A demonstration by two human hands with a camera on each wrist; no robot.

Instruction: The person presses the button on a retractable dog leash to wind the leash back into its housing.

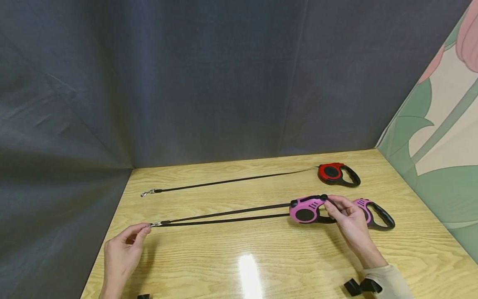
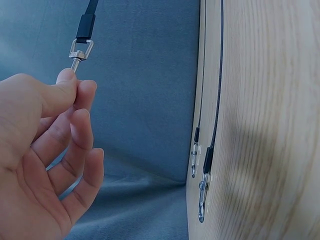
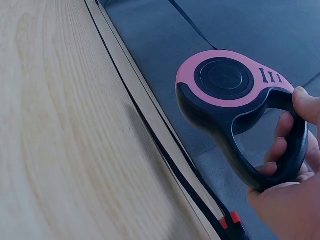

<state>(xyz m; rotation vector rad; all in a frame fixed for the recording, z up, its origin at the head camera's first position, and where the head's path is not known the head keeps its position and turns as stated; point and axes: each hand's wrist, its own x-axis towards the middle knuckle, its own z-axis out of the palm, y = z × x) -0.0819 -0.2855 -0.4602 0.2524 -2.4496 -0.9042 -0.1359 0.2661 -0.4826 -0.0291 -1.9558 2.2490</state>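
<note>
My left hand (image 1: 123, 249) pinches a silver snap hook (image 2: 79, 53) between thumb and index finger, the other fingers loosely bent. From the hook a black strap (image 1: 231, 213) runs to a pink-and-black retractable dog leash (image 1: 313, 203), raised over the table. My right hand (image 1: 349, 218) grips its black loop handle (image 3: 242, 162), fingers through the opening and thumb on top. The strap stretches nearly straight between both hands. Behind the right hand lies a second pink leash (image 1: 365, 204), partly hidden; its strap (image 1: 228, 221) runs left along the table.
A red-and-black retractable leash (image 1: 330, 172) lies toward the back right of the wooden table (image 1: 201, 265). Its strap (image 1: 231, 180) extends left to a metal hook (image 1: 147, 192). Dark fabric (image 1: 216, 83) hangs behind the table and at the left; a floral panel (image 1: 429, 137) borders the right.
</note>
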